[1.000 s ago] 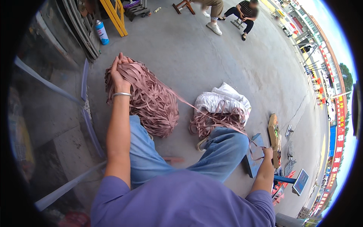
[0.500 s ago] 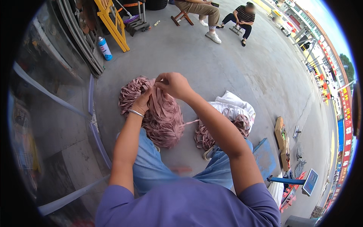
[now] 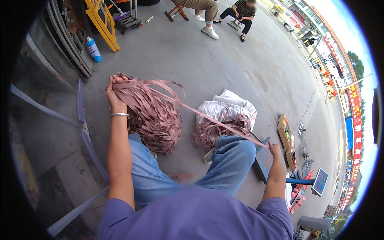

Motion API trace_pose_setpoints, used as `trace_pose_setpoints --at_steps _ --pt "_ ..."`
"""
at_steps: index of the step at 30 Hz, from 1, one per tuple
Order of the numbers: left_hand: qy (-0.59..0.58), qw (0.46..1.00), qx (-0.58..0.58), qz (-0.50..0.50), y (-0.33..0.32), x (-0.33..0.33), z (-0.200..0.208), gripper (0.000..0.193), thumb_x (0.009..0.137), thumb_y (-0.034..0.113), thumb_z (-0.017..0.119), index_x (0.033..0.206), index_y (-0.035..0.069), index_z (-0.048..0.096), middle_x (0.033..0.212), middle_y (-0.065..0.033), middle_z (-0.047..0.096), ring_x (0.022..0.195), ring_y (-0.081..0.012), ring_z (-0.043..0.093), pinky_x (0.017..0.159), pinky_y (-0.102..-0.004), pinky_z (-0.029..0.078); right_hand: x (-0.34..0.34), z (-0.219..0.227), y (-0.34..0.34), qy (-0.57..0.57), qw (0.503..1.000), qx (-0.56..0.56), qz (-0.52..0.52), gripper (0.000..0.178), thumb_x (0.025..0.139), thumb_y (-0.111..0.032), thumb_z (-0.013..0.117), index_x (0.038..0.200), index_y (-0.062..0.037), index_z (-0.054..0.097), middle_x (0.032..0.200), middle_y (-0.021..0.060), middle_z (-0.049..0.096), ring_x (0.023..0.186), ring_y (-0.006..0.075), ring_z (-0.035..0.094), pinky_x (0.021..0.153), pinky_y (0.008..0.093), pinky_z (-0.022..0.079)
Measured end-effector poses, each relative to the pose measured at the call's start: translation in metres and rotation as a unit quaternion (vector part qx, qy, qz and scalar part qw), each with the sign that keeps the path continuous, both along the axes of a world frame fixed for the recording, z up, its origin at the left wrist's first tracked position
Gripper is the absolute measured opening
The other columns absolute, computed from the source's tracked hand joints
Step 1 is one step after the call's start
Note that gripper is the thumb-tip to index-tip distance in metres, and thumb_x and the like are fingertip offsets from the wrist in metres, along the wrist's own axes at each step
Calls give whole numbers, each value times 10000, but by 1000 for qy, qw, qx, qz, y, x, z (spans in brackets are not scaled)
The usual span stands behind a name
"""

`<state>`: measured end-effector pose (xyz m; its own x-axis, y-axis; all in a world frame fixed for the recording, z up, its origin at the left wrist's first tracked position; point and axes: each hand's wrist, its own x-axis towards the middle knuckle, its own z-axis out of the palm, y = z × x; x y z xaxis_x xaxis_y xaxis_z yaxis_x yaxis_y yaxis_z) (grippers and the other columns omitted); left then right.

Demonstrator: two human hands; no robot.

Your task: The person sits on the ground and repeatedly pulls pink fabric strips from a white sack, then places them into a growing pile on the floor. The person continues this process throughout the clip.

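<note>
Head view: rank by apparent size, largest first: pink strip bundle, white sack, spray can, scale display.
1. pink strip bundle
2. white sack
Unranked, both much smaller: spray can and scale display. They look about alike.

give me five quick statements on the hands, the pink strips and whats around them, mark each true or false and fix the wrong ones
1. The left hand grips a bundle of pink strips. True.
2. The right hand is empty. False: the right hand holds a pink strip that stretches across from the bundle's side.
3. The white fabric lies to the left of the bundle. False: the white fabric lies to its right.
4. A silver bangle is on the left wrist. True.
5. The spray can is solid red. False: the spray can is blue and white.
</note>
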<state>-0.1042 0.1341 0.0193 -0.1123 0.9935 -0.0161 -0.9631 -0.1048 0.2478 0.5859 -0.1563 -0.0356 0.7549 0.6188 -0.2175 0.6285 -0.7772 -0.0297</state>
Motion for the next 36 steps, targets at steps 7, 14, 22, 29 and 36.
trace_pose_setpoints --at_steps 7,14,22,29,36 --pt "21 1000 13 14 9 -3 -2 291 879 168 519 1105 -11 478 668 29 517 714 -90 542 847 -297 430 23 18 -38 -40 990 104 -85 644 745 -638 465 764 -33 686 755 183 635 787 311 622 709 409 459" --pt "193 971 6 -142 -1 29 0 226 815 153 625 985 22 555 791 -23 577 793 -140 564 792 -277 458 -286 82 165 276 762 -16 586 154 779 -140 585 875 -22 610 772 118 630 691 217 594 648 321 458" --pt "189 916 22 -354 -21 61 5 419 829 457 547 929 52 512 678 1 492 631 -138 520 745 -292 455 -484 133 297 395 727 218 518 200 756 -221 616 836 -38 606 730 124 622 676 241 604 611 331 458" --pt "112 947 85 -288 -16 44 7 152 870 202 508 823 58 508 536 46 376 510 -88 445 759 -306 460 -310 22 267 288 858 146 400 473 808 -459 531 788 3 628 715 175 615 672 309 581 648 379 448" --pt "-21 999 3 26 0 -6 8 155 889 185 499 882 33 530 586 39 417 583 -85 465 774 -271 443 17 -20 -14 -5 996 60 -66 542 810 -541 466 681 -58 676 664 115 637 689 259 629 670 379 469"
